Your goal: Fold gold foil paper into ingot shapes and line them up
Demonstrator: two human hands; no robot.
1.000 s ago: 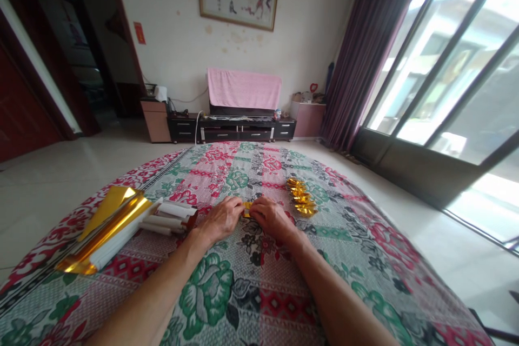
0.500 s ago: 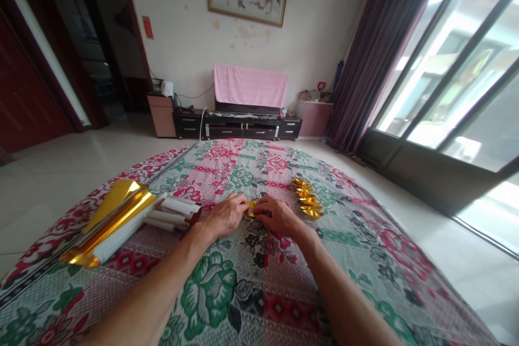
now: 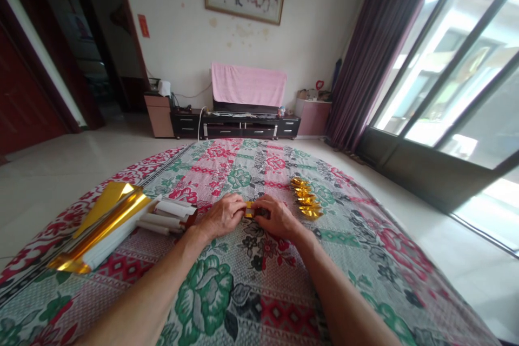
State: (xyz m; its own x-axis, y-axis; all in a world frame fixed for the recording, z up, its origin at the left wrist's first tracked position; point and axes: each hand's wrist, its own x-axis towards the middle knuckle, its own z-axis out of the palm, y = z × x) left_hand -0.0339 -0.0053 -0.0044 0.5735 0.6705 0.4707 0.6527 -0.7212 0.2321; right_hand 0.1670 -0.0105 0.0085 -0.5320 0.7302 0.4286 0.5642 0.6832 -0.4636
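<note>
Between my two hands is a small folded piece of gold foil paper [image 3: 248, 210], held just over the patterned cloth [image 3: 243, 178]. My left hand [image 3: 224, 217] pinches its left end, and my right hand [image 3: 276, 217] grips the right end with bent fingers. Much of the piece is hidden behind the fingers. Right of my right hand lies a row of several folded gold foil pieces [image 3: 310, 211], shaped like little boats. To the left of my left hand sits a stack of gold foil sheets [image 3: 115, 219], partly curled, beside white paper rolls [image 3: 162, 220].
The floral cloth covers a large round surface. Beyond it stand a low black cabinet [image 3: 243, 130] and a pink cloth [image 3: 248, 84] draped over something. A dark curtain [image 3: 365, 54] and tall window [image 3: 454, 75] are on the right, a red door [image 3: 24, 86] on the left.
Both hands stay together on the small foil piece, with slight finger shifts; a bit more of its folded face shows. The view has turned slightly.
</note>
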